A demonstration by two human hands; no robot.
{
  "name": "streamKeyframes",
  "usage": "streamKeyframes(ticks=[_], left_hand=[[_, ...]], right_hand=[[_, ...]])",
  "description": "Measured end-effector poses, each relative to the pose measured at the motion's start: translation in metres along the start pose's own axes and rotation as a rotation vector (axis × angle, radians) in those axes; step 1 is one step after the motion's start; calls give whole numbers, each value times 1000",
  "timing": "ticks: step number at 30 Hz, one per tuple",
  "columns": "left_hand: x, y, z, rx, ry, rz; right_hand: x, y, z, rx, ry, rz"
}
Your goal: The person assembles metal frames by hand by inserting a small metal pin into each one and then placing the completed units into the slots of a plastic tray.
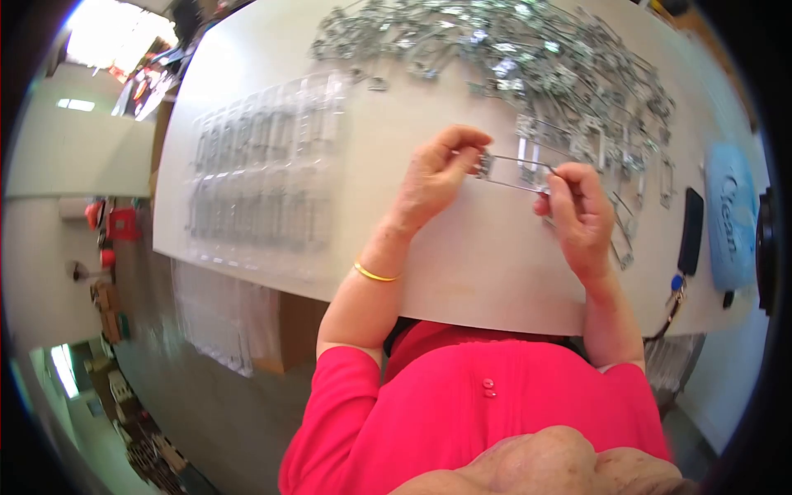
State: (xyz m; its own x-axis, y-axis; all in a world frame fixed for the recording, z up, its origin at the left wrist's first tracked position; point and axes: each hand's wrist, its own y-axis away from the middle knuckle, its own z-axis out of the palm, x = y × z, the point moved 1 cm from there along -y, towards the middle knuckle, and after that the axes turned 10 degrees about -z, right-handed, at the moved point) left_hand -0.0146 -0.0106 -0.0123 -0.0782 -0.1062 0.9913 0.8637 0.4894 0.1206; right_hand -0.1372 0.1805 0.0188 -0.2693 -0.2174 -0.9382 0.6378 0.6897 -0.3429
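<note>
My left hand (434,175) and right hand (582,216) pinch opposite ends of a metal bracket (486,166), left of the far pile (577,78); uneven pull could slip it loose.

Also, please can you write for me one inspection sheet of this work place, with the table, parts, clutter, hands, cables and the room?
Surface: white table, bare stretch near the person.
Parts: loose pile of metal pieces at the far side; clear plastic tray at left, holding rows of them.
Clutter: blue "Clean" packet and dark flat item at right.
Hands: left hand and right hand hold opposite ends of one metal frame.
Cables: nothing seen.
Surroundings: more clear plastic and cardboard box below the table; red container farther left.
</note>
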Motion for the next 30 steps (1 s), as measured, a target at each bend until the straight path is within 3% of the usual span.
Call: streamKeyframes(ticks=[5, 8, 12, 15, 28, 30], left_hand=[[0, 2, 3, -40, -139, 40], [0, 2, 5, -133, -4, 43], [3, 3, 5, -193, -56, 107], [7, 7, 8, -284, -28, 46], [-3, 3, 10, -321, -106, 74], [-5, 2, 9, -258, -111, 32]], right_hand=[[12, -3, -12, 40, -10, -2], [14, -9, -21, 86, -29, 73], [20, -15, -29, 129, -106, 116], [29, -17, -35, 118, -128, 110], [27, -19, -34, 59, -190, 49], [22, -18, -28, 162, -121, 4]])
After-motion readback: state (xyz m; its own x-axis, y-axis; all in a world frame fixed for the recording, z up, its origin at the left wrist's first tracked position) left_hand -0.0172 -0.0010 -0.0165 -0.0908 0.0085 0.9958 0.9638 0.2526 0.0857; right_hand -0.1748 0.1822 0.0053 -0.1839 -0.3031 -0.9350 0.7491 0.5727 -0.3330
